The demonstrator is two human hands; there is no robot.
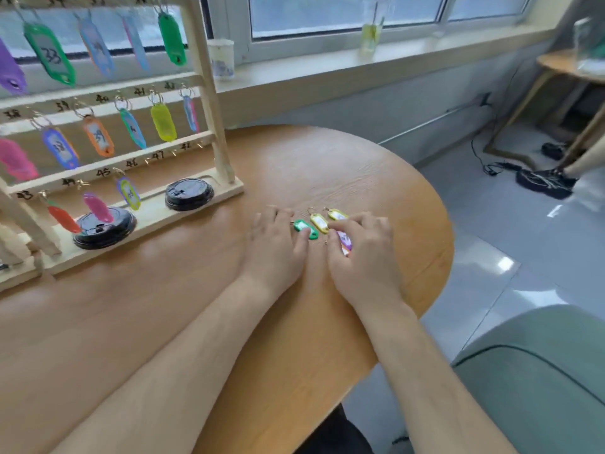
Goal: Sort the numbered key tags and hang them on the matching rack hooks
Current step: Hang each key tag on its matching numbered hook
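Note:
Several loose key tags lie on the round wooden table (196,290) near its right edge: a green tag (302,226), a yellow tag (319,222), another yellow tag (337,214) and a purple tag (344,239). My left hand (275,244) lies flat beside them, its thumb pressing the green tag. My right hand (363,253) has curled fingers that pinch the purple tag. The wooden rack (209,103) stands at the left, with numbered hooks and many coloured tags hanging on them; the hooks at the right end of the lowest rail hang bare.
Two black lids (189,193) (104,227) sit on the rack's base. A paper cup (222,59) and a glass (373,31) stand on the windowsill. A green chair (540,371) is at the lower right, beyond the table's edge.

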